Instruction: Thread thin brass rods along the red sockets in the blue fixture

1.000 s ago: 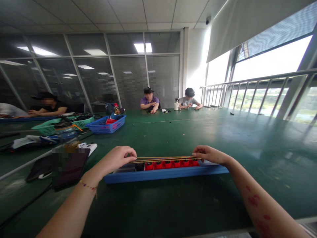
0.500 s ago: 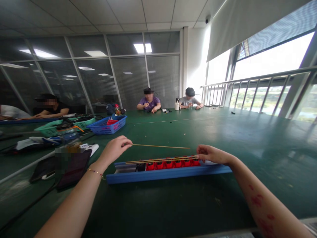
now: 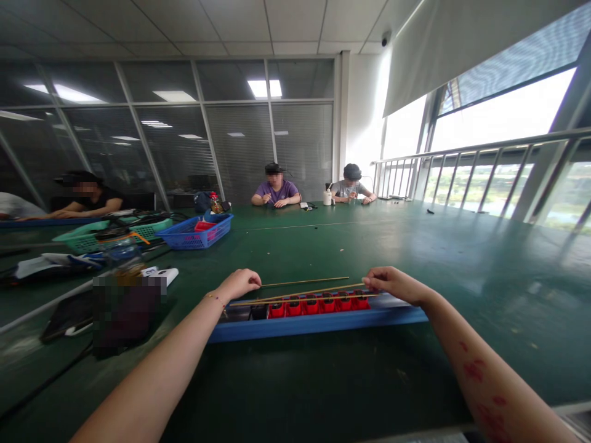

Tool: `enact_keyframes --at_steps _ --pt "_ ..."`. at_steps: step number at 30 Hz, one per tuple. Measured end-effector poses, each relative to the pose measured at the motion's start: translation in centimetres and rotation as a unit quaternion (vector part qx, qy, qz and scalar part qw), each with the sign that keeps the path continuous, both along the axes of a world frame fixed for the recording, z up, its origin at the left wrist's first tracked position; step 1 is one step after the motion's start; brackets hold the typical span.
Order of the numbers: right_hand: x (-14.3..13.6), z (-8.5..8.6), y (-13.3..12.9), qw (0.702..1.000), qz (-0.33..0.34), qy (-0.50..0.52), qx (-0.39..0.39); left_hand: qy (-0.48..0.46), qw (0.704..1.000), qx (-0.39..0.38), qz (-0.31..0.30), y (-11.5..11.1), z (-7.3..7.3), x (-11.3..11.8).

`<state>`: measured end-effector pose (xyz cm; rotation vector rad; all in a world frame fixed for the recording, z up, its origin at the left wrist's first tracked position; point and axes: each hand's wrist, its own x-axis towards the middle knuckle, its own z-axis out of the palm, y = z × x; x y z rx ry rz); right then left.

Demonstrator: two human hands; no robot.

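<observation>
My left hand (image 3: pixel 241 283) is closed in a pinch on one end of a thin wooden stick (image 3: pixel 305 282), which points right above the table. With fingertips pressed together, my right hand (image 3: pixel 386 280) grips the right end of a second thin wooden stick (image 3: pixel 332 289), slanting down to the left. Below, a third thin stick (image 3: pixel 318 299) lies along a row of several small red holders (image 3: pixel 294 307). These holders sit in a long blue tray (image 3: pixel 323 329), with a black block (image 3: pixel 259 312) at their left. My left wrist hides the tray's left end.
Left on the green table (image 3: pixel 295 394) are a blue basket (image 3: pixel 196 237), a green basket (image 3: pixel 78 239), a bottle (image 3: pixel 122 255) and dark flat items (image 3: pixel 69 314). Two people (image 3: pixel 276 187) sit across the table, with another person (image 3: pixel 87 197) at far left.
My left hand has moved right and down with its stick, nearer the tray. The stick at my right hand has lifted at its right end, away from the one on the holders.
</observation>
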<state>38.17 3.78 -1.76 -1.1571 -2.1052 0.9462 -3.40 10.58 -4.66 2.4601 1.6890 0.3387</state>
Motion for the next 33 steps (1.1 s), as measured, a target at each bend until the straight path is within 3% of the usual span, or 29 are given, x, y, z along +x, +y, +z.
enact_keyframes --at_steps 7,13,17,21,24,28,33 --pt "2.3 -0.7 1.8 0.972 -0.166 0.158 0.058 -0.021 1.000 0.000 0.007 -0.1 -0.5 0.2" --pt "4.2 -1.3 2.8 0.961 -0.203 0.173 0.076 -0.048 0.998 0.022 0.024 -0.7 0.0 0.6" --pt "3.6 -1.9 3.1 0.967 -0.220 0.103 0.082 -0.087 0.989 0.095 0.068 -1.5 1.2 0.6" --pt "2.6 -2.3 3.3 0.973 -0.208 -0.025 0.101 -0.130 0.975 0.159 0.090 -4.2 3.2 0.4" --pt "1.8 -2.3 3.7 0.974 -0.159 -0.112 0.112 -0.132 0.981 0.141 0.017 -7.4 4.6 0.4" --pt "0.2 -2.1 4.9 0.958 -0.093 -0.224 0.153 -0.057 0.990 0.116 -0.057 -11.0 5.4 0.7" --pt "-2.0 -2.1 6.8 0.922 -0.066 -0.338 0.178 0.011 0.989 0.121 -0.078 -12.0 4.8 0.7"
